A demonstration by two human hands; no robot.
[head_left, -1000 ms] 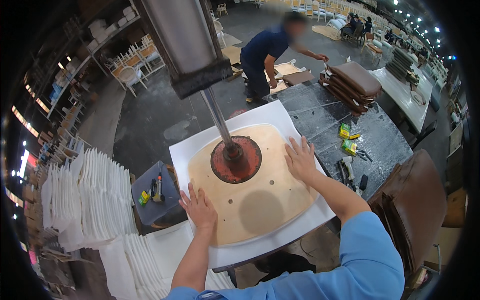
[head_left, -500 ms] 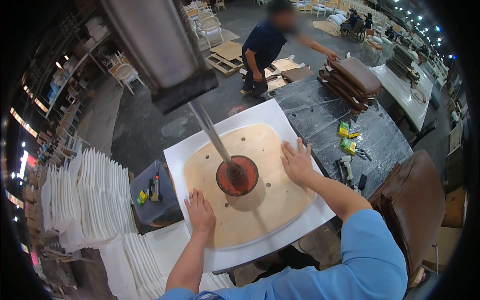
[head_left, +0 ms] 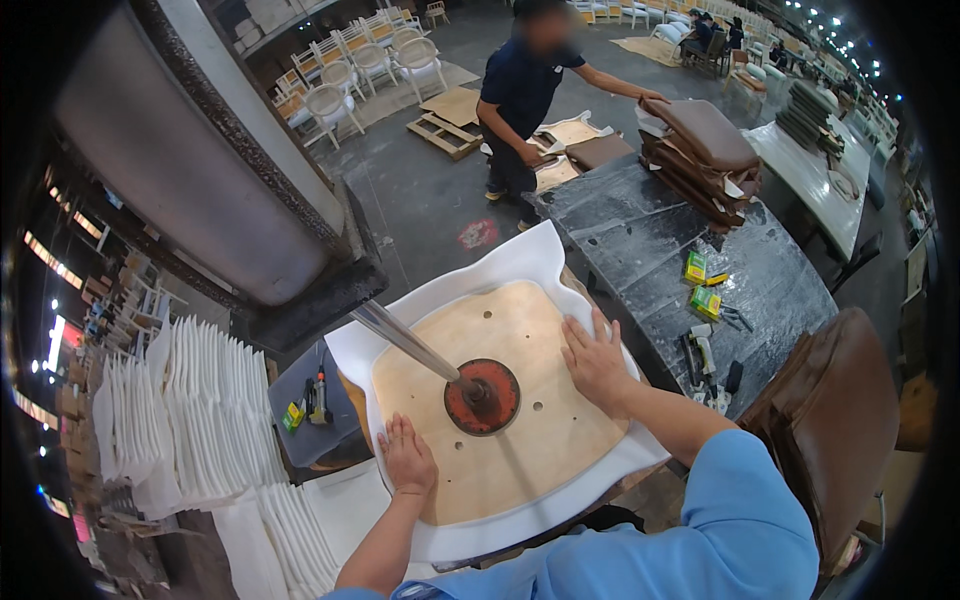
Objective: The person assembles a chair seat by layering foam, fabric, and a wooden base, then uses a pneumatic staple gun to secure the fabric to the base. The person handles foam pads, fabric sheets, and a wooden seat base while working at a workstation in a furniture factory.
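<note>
A pale plywood seat panel (head_left: 545, 450) with several holes lies on a white foam sheet (head_left: 530, 258). The round red foot (head_left: 506, 409) of a press bears on the panel's middle, at the end of a shiny metal rod (head_left: 410, 338). My left hand (head_left: 408, 458) rests flat at the panel's left edge, fingers stretched forward. At the right edge, my right hand (head_left: 598, 368) lies on the wood with its fingers spread. Neither hand holds anything. Around the panel, the foam's rim bends upward.
The press's large grey body (head_left: 190, 150) fills the upper left. White padding stacks (head_left: 190, 410) stand left. A dark table (head_left: 640, 240) at right carries brown covers (head_left: 705, 140), small yellow-green boxes (head_left: 705, 302) and a staple gun (head_left: 703, 350). A co-worker (head_left: 525, 95) touches the covers.
The foam's rim has gone from flat to curled up around the panel, with the red foot at its middle. My hands stay at both edges. The view has shifted, and the co-worker's arm moved slightly.
</note>
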